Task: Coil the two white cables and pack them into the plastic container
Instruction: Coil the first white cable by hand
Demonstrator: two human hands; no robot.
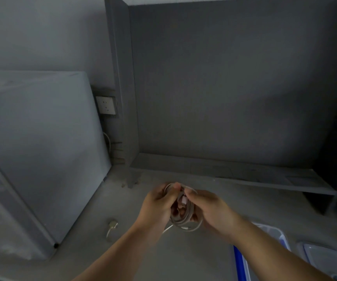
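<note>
A white cable [185, 219] is wound into a loose coil of several loops and held up between both hands above the grey floor. My left hand [157, 203] pinches the top of the coil with thumb and fingers. My right hand [210, 209] grips the coil's right side, its fingertips on a white plug at the top. A loose end hangs below the coil. A second white cable [112, 228], small and partly curled, lies on the floor to the left. The plastic container [265, 248], clear with a blue rim, sits at the lower right under my right forearm.
A clear lid [326, 258] lies right of the container. A large pale board [37, 151] leans at the left, with a wall socket [106, 105] behind it. A low grey shelf [244, 175] runs along the dark back wall.
</note>
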